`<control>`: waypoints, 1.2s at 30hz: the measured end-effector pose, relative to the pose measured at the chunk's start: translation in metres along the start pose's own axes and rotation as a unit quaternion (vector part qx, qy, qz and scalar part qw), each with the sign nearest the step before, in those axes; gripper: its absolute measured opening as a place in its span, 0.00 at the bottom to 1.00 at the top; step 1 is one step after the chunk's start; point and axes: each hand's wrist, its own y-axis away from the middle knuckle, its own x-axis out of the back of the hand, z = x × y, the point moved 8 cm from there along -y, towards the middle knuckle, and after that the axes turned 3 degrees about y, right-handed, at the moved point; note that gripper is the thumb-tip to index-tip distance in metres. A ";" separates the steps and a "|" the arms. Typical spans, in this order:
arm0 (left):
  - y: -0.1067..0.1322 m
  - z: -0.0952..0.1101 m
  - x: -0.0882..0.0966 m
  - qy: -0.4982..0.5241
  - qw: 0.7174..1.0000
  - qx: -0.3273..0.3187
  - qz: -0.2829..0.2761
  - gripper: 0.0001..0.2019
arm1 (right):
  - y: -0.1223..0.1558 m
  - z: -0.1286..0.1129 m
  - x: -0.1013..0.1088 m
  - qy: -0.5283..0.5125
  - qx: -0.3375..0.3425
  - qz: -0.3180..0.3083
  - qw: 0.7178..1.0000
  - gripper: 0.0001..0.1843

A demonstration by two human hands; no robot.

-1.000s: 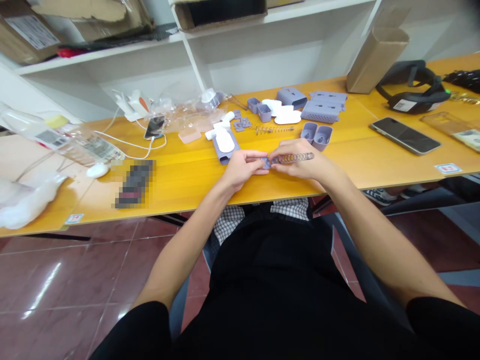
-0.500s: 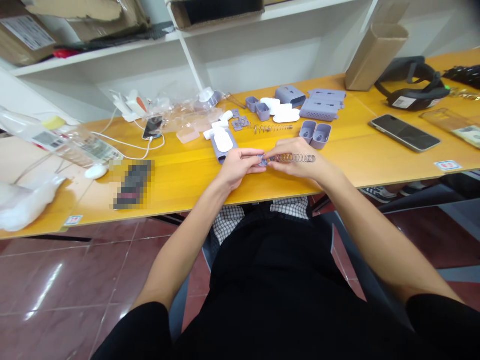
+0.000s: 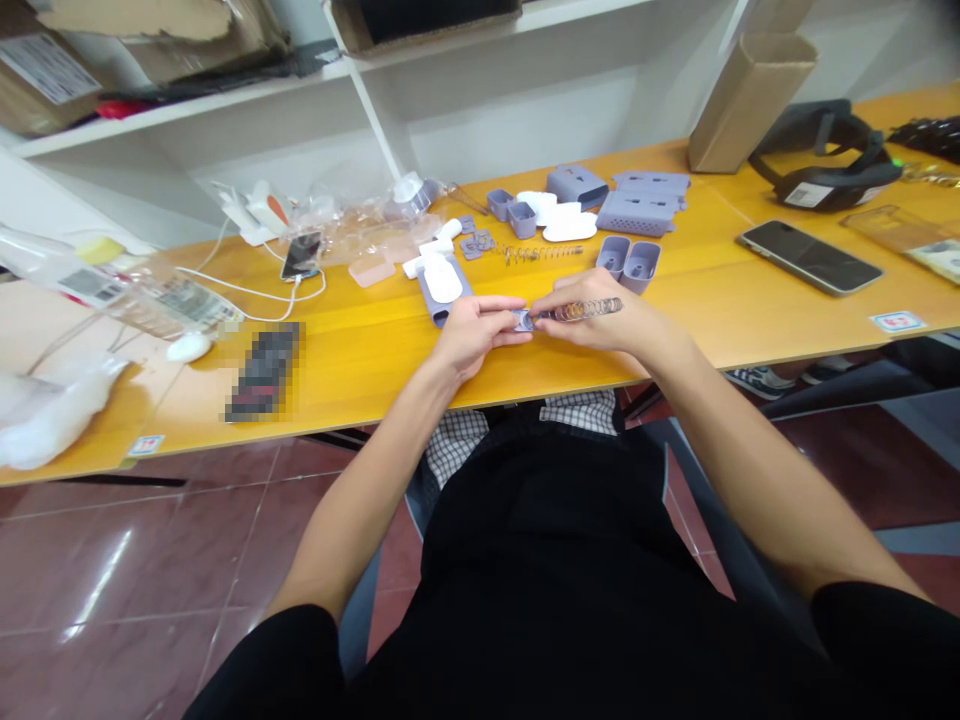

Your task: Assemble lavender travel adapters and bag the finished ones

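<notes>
My left hand [image 3: 480, 333] and my right hand [image 3: 592, 315] meet above the yellow wooden table [image 3: 360, 360]. Between my fingers a small lavender plastic part [image 3: 523, 320] is pinched, partly hidden by them. A metal coil spring [image 3: 589, 310] runs from that part to the right, held by my right fingers. Just behind my left hand lies a lavender housing with a white oval piece [image 3: 442, 282]. A twin-cup lavender part [image 3: 628, 266] stands behind my right hand.
Farther back lie a thin loose spring [image 3: 541, 254], a perforated lavender housing [image 3: 634, 213] and small plastic parts. A smartphone [image 3: 808, 258] lies at right, a plastic bag and bottle at left. White shelves with cardboard boxes stand behind the table.
The spring looks slightly shorter and its right end tilts a little upward. Both hands keep their hold, and the whole scene has shifted slightly up in view.
</notes>
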 end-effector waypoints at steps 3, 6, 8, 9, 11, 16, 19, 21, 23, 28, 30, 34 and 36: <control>0.001 0.002 -0.001 0.003 1.000 -0.011 -0.006 0.07 | 0.000 0.004 -0.001 -0.026 -0.009 0.017 0.999 0.12; 0.002 0.004 -0.002 0.011 1.000 -0.024 -0.012 0.09 | 0.000 0.006 0.001 -0.047 -0.019 0.039 0.998 0.11; 0.002 0.004 -0.002 0.011 0.999 -0.030 -0.011 0.12 | -0.001 0.005 0.002 -0.053 -0.023 0.046 0.997 0.10; 0.001 0.004 -0.001 0.010 0.999 -0.034 -0.009 0.13 | -0.001 0.003 0.003 -0.052 -0.021 0.046 0.997 0.10; 0.001 0.004 -0.001 0.011 0.999 -0.045 -0.003 0.14 | -0.002 -0.001 0.005 -0.043 -0.014 0.047 0.998 0.10; 0.001 0.006 0.002 0.005 0.998 -0.055 0.020 0.12 | -0.002 -0.003 0.006 -0.030 -0.027 0.054 0.998 0.09; 0.001 0.006 0.002 -0.006 0.998 -0.054 0.027 0.12 | -0.003 -0.001 0.003 -0.031 -0.052 0.056 0.997 0.08; 0.001 0.007 0.003 -0.010 0.998 -0.061 0.031 0.12 | -0.004 -0.001 0.002 -0.021 -0.066 0.062 0.996 0.07; 0.001 0.008 0.004 -0.014 0.997 -0.072 0.037 0.12 | -0.005 -0.001 0.001 -0.011 -0.075 0.069 0.995 0.07; -0.001 0.008 0.006 -0.028 0.994 -0.092 0.052 0.13 | -0.007 -0.004 -0.002 0.014 -0.088 0.093 0.992 0.06; -0.002 0.008 0.007 -0.033 0.993 -0.096 0.059 0.14 | -0.008 -0.006 -0.003 0.023 -0.089 0.098 0.991 0.06; -0.002 0.007 0.008 -0.029 0.993 -0.100 0.059 0.13 | -0.007 -0.009 -0.005 0.023 -0.083 0.100 0.991 0.08; -0.001 0.009 0.007 -0.023 0.992 -0.107 0.056 0.12 | -0.006 -0.009 -0.005 0.018 -0.082 0.105 0.991 0.08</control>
